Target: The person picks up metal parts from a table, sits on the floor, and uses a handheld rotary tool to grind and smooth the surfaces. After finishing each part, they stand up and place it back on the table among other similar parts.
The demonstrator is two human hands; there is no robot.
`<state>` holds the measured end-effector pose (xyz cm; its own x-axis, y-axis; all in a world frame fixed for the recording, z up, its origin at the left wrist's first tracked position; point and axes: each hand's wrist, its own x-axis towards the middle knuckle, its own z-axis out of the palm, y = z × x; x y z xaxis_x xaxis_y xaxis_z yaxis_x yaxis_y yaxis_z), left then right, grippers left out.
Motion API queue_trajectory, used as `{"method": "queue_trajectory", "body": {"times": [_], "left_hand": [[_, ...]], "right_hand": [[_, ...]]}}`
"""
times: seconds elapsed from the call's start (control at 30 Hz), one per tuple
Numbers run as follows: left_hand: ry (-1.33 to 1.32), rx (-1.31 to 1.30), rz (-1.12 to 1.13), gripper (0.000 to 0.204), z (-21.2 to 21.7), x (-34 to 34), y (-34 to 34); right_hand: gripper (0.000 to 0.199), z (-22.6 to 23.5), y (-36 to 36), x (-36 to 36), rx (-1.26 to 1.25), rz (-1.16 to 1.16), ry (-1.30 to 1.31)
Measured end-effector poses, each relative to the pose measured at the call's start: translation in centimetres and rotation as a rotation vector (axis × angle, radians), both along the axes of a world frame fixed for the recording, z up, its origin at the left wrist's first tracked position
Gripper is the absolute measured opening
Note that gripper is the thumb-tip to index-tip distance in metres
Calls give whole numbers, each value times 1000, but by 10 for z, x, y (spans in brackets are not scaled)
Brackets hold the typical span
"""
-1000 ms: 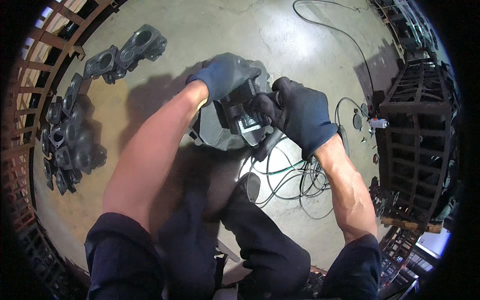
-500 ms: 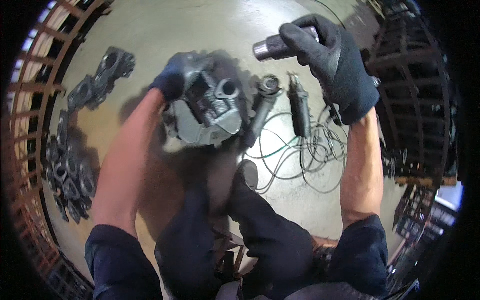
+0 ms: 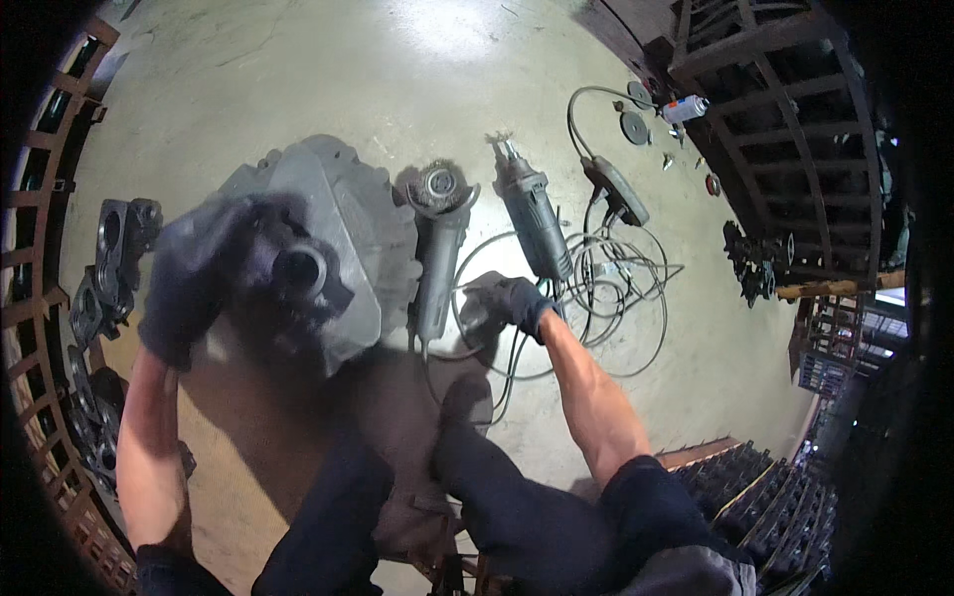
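My left hand [image 3: 214, 263], in a dark glove, is closed on a large grey metal casting [image 3: 343, 233] on the floor in front of me. A dark part with a round opening [image 3: 300, 270] shows beside its fingers; blur hides whether it belongs to the casting. To the right of the casting lies an angle grinder [image 3: 437, 268] with a wire wheel. My gloved right hand [image 3: 509, 303] hovers low between that grinder and a straight grinder [image 3: 537, 219]; its fingers are blurred. No metal cylinder can be made out in it.
Looped cables [image 3: 621, 288] spread right of the grinders, with a power strip [image 3: 616, 189] behind. A spray can [image 3: 686, 108] and discs [image 3: 634, 127] lie beside a metal rack [image 3: 785, 119]. More castings [image 3: 114, 248] line the left. My shoe [image 3: 467, 397] is near the cables.
My right hand has come down and left from its raised place, and the metal cylinder it held is out of sight. The casting appears turned, with my left hand now on its near left side.
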<state>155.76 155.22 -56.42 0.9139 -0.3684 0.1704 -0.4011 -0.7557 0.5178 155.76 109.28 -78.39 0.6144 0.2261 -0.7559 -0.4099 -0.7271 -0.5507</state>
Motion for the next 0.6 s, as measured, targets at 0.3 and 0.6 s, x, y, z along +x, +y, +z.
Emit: {"method": "queue_trajectory", "body": {"times": [0.3,0.6], "left_hand": [[510,-506,583,22,8,-10,-3],[557,-345,524,31,42,2,-7]], "right_hand": [[65,85,18,100,-634,130,-907],[41,113,8,81,-102,-456,-149]]}}
